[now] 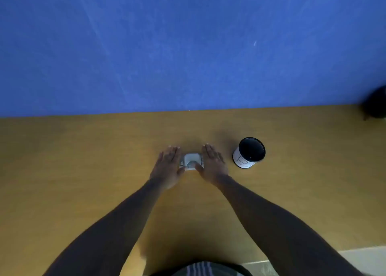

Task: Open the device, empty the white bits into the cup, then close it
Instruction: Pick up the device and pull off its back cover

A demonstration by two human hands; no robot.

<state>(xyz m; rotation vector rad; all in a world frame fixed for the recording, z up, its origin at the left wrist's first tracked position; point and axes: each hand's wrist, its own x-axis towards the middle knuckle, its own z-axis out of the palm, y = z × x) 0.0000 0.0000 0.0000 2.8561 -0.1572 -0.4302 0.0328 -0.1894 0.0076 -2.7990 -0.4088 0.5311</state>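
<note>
A small white and grey device (191, 160) lies flat on the wooden table (83, 161), between my two hands. My left hand (167, 167) rests against its left side with fingers stretched out and the thumb touching its front edge. My right hand (213, 164) lies along its right side, fingers extended, thumb on the front of the device. The device looks closed. A white cup (248, 153) with a dark inside stands upright to the right of my right hand, apart from it. No white bits show.
A blue wall (188, 46) rises behind the table's far edge. A dark object (376, 106) sits at the far right edge of the table. The table's near edge and a pale floor (365, 259) show at the lower right.
</note>
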